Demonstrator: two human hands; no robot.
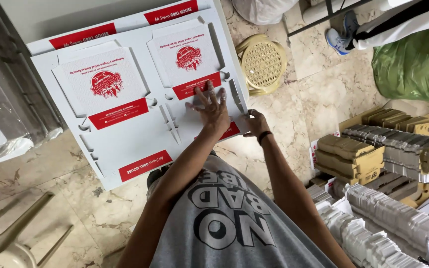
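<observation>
1. On top of a stack of flat sheets, a printed white die-cut carton sheet [125, 114] lies face up, with red panels and pre-cut slots. Its near right corner is where both hands work.
2. Left hand [213, 110]: fingers spread, palm down, pressed flat on the sheet just beside a long slot. It grasps nothing; it pins.
3. Right hand [255, 123]: at the sheet's right edge, fingers curled round the edge strip. Whether they pinch it tight, I cannot tell from here. A dark band sits on that wrist.
4. Judgement on doing this step well: keep the pinning palm close to the cut line, so the board bends only at the perforation and not across a printed panel.
5. Pull the edge strip along the cut, low and steady; a sharp upward jerk looks likely to tear the blank.
6. Check that only the top sheet lifts; the sheets beneath lie flush and could drag along.
7. Surroundings: folded brown and white carton stacks [388, 154] on the floor to the right, well apart; a cream woven stool [263, 62] just beyond the sheet.
</observation>
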